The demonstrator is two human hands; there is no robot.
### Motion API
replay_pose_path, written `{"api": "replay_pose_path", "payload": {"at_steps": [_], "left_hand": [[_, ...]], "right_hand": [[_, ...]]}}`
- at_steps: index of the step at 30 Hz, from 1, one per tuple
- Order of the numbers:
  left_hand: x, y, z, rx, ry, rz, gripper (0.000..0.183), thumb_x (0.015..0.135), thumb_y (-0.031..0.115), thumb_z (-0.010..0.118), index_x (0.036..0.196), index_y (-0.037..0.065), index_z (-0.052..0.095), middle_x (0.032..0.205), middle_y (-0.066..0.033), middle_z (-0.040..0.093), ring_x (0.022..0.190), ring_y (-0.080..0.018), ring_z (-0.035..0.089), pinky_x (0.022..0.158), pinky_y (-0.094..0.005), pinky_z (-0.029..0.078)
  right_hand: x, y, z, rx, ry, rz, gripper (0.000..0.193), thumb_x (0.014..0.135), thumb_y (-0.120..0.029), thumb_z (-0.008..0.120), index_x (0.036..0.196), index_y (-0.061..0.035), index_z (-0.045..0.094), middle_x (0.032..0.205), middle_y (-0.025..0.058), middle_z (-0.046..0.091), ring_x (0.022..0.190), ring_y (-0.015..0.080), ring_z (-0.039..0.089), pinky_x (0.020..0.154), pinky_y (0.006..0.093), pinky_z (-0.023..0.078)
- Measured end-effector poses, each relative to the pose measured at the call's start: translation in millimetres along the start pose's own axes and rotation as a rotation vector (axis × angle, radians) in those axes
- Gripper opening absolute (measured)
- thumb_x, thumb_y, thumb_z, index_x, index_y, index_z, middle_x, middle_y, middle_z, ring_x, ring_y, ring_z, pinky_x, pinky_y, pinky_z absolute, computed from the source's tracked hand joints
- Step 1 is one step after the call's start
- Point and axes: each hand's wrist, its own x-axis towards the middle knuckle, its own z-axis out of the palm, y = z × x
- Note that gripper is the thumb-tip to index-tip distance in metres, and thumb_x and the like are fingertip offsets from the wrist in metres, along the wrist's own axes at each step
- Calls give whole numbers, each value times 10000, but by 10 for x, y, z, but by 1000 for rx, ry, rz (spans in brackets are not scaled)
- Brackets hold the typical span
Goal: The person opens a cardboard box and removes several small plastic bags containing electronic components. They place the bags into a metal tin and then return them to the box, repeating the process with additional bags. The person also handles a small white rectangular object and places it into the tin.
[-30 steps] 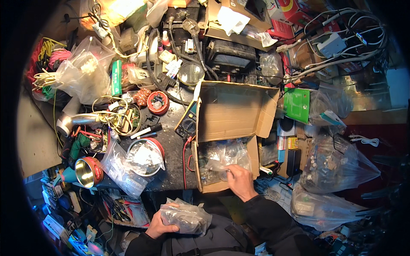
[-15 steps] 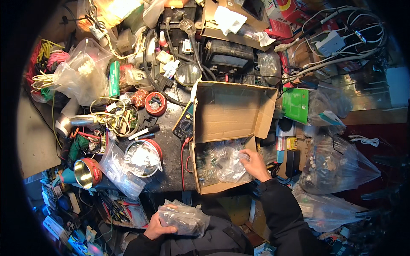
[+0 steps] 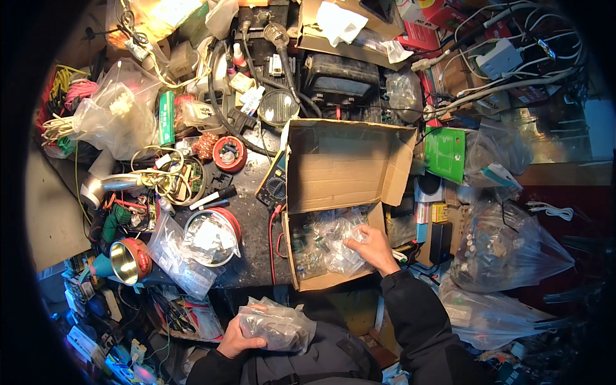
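Nearest, at the bottom center of the frame, the left hand (image 3: 239, 340) grasps a clear plastic packet (image 3: 279, 326) with dark contents, its thumb pressed along the near side, above the person's dark clothing. A little farther up, right of center, the right hand (image 3: 375, 249) reaches into an open cardboard box (image 3: 346, 167); its thumb and fingers are bent and touch a crumpled clear bag (image 3: 340, 247) lying inside, though whether they pinch it I cannot tell. Left of the box, a red lead (image 3: 273, 247) runs down the dark worktop (image 3: 253, 253), and farther left a plastic bag (image 3: 183, 260) lies against a round tin (image 3: 239, 224). In the right of the frame sit two bulging clear sacks, one above the other. Beyond the tin are two pens (image 3: 215, 197), then a multimeter (image 3: 276, 184) against the box's left edge and a red round dish (image 3: 218, 160) holding small parts. Past the raised lid, in the upper center, stands a black boxy device (image 3: 340, 80); looped pale cables fill the upper right.
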Motion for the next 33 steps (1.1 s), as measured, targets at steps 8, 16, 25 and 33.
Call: {"api": "replay_pose_path", "payload": {"at_steps": [8, 16, 25, 33], "left_hand": [[34, -48, -61, -7, -63, 21, 896, 819, 146, 1002, 1576, 22, 538, 1506, -106, 633, 1400, -221, 610, 1218, -400, 464], [17, -67, -79, -3, -66, 23, 902, 829, 152, 1000, 1586, 1, 533, 1526, -100, 605, 1434, -214, 578, 1242, -394, 440], [-39, -119, -164, -51, -48, 24, 926, 817, 170, 1009, 1593, 8, 533, 1535, -103, 606, 1437, -216, 577, 1242, -390, 438], [-44, -129, -194, -48, -37, 43, 928, 783, 204, 1026, 1552, 20, 540, 1487, -120, 635, 1377, -241, 631, 1202, -416, 486]], "right_hand": [[-225, -196, -204, 140, -146, -178, 307, 986, -200, 851, 1167, 41, 794, 1051, 166, 815, 959, 208, 750, 862, 375, 580], [-418, -540, -474, 112, -208, -99, 326, 976, -196, 821, 1154, 75, 778, 1037, 164, 839, 931, 211, 761, 867, 368, 581], [-461, -458, -722, -45, 1, -130, 321, 937, -144, 806, 1185, 57, 771, 1076, 187, 824, 973, 242, 774, 899, 389, 582], [-538, -377, -877, -208, 200, -255, 354, 943, -148, 784, 1207, 86, 750, 1157, 242, 787, 1086, 383, 779, 951, 415, 585]]}}
